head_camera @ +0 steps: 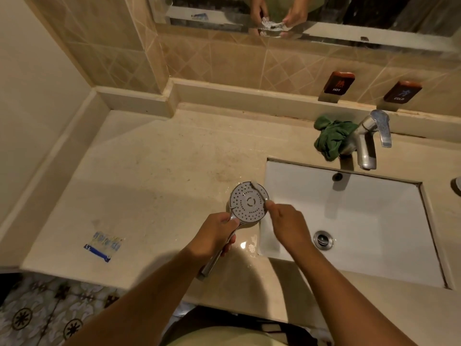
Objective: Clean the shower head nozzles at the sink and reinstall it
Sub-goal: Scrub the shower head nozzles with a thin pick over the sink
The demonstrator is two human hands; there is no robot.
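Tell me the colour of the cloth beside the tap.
Green; the cloth shows clearly in the head view.

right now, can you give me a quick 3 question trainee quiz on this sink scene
1. True or false: the shower head is held with its nozzle face up.
2. Which hand grips the handle: A) left hand B) right hand
3. What lies beside the tap?

Key: 1 true. 2 A. 3 a green cloth.
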